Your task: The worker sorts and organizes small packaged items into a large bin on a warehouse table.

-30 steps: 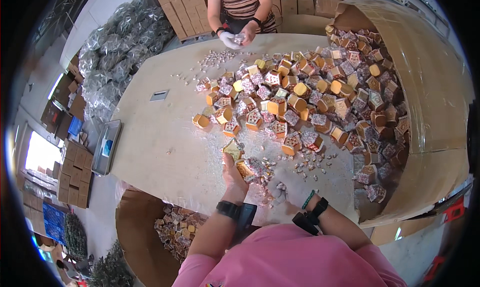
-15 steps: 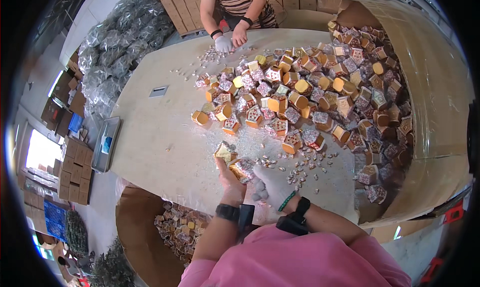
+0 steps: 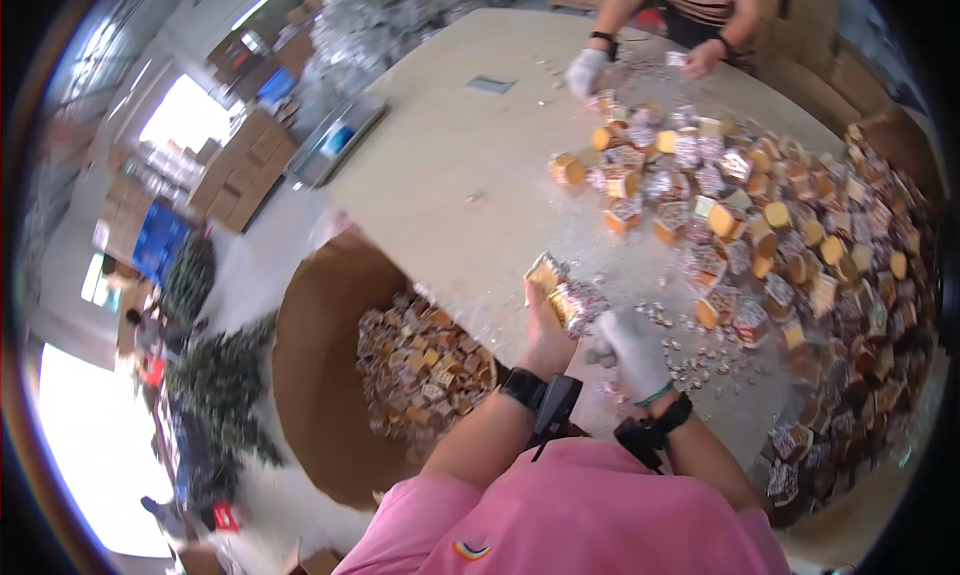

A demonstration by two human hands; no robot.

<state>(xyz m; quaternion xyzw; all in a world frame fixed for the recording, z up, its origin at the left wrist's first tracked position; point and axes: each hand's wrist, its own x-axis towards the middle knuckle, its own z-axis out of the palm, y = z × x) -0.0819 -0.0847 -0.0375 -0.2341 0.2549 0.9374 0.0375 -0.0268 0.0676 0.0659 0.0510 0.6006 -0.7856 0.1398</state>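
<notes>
My left hand (image 3: 547,335), bare, is closed around a small house ornament (image 3: 576,303) with a yellowish side and a frosted, speckled roof, held just above the table. Close against its right side is my right hand (image 3: 634,353), in a pale glove with grey fingertips. Its fingers are curled, and whatever they may pinch is hidden. Small whitish bits (image 3: 690,360) lie scattered beside the right hand. A large heap of similar house ornaments (image 3: 765,225), with orange-brown walls and frosted roofs, covers the right part of the table.
The pale table (image 3: 430,145) carries a small grey plate. Below its left edge a big cardboard bin (image 3: 310,375) holds more ornaments. Across the table a co-worker's gloved hand (image 3: 586,73) and bare hand (image 3: 704,59) are near small bits. A metal tray (image 3: 350,140) stands beyond the left edge.
The view has swung left, so the table and heap appear farther right and more of the bin shows. Both my hands stay together at the ornament. The co-worker's hands have moved apart.
</notes>
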